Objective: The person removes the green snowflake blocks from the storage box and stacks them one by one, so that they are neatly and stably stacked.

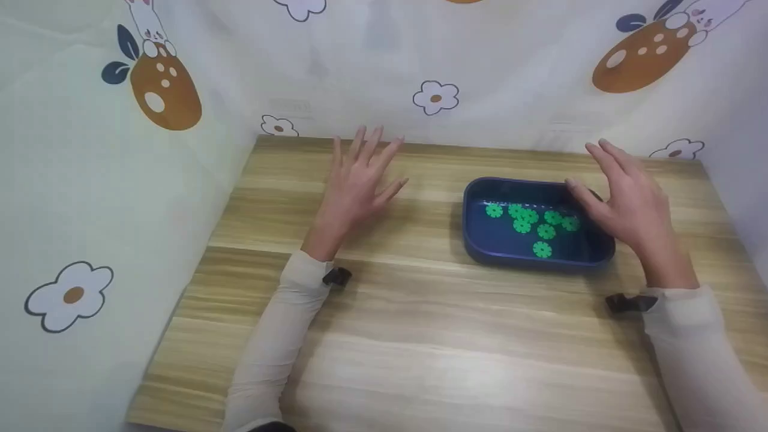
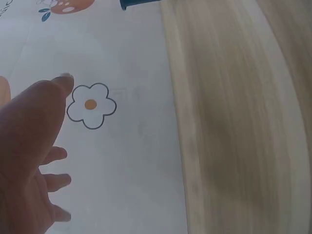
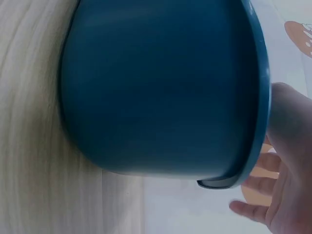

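Observation:
A dark blue rectangular tub [image 1: 498,243] with rounded corners stands on the wooden table, right of the middle. Inside it lie several small green notched discs [image 1: 542,249], some overlapping. My right hand [image 1: 633,198] is at the tub's right end, its thumb over the rim and its fingers extended beyond the far right corner. In the right wrist view, the tub's outer wall [image 3: 165,87] fills the middle, with the right hand [image 3: 292,141] beside the rim; whether it touches is unclear. Left of the tub, my left hand [image 1: 357,183] has its fingers spread and holds nothing.
The wood-grain table [image 1: 420,312] meets a pale cloth backdrop [image 1: 360,72] printed with flowers and rabbits along its far edge. More of this cloth rises on the left and right sides. Black straps [image 1: 337,276] sit on both sleeved wrists.

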Available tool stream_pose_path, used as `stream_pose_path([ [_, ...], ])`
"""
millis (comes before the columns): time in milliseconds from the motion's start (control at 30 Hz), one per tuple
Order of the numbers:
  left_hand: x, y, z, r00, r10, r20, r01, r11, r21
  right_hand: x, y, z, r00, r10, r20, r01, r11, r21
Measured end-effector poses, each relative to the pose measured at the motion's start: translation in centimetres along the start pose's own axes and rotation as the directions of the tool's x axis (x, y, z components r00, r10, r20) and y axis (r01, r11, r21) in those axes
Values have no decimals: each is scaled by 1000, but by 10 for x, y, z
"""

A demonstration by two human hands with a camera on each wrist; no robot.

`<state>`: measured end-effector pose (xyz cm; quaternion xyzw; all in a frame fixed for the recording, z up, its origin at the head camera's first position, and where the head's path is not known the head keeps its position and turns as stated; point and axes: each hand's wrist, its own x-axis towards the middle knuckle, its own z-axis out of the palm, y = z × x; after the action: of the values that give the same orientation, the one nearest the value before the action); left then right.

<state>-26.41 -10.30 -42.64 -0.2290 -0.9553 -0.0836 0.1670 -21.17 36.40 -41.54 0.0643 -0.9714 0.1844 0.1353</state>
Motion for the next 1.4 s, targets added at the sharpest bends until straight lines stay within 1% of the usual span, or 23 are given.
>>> stream_pose_path([
  [100,1,5,3,996,60,-69,-65,996,-59,-2,2,-2,1000,8,-24,-7,1000,18],
  [200,1,12,4,983,115,-141,-130,986,-104,-3,5,-1,1000,6,-23,-5,999,37],
  [267,1,17,4,975,145,-169,-169,976,-136,-5,8,0,1000,9,-3,-9,998,62],
  [333,2,23,5,968,173,-181,-204,964,-173,-6,13,2,999,17,27,-20,995,97],
  [467,7,38,4,960,224,-167,-259,937,-233,-7,21,7,997,15,80,-30,980,199],
  [600,10,54,6,953,275,-128,-301,913,-277,-8,27,13,994,-2,105,-28,958,286],
  [733,14,70,9,949,310,-63,-313,891,-329,-9,31,17,993,15,117,-53,943,329],
  [833,18,83,12,944,330,-30,-318,877,-361,-9,33,20,994,25,104,-59,939,338],
  [967,25,99,17,935,354,8,-322,861,-394,-8,35,24,998,23,62,-43,937,346],
  [1067,31,110,22,929,365,50,-311,850,-424,-7,37,26,999,18,36,-30,932,361],
  [1167,36,119,31,922,374,98,-292,839,-459,-5,37,28,1000,9,26,-18,927,375],
  [1267,38,127,39,911,379,163,-263,838,-479,-4,36,30,1000,12,27,-21,926,377],
  [1400,45,140,46,891,385,243,-241,852,-466,-4,38,32,999,20,39,-34,922,387],
])
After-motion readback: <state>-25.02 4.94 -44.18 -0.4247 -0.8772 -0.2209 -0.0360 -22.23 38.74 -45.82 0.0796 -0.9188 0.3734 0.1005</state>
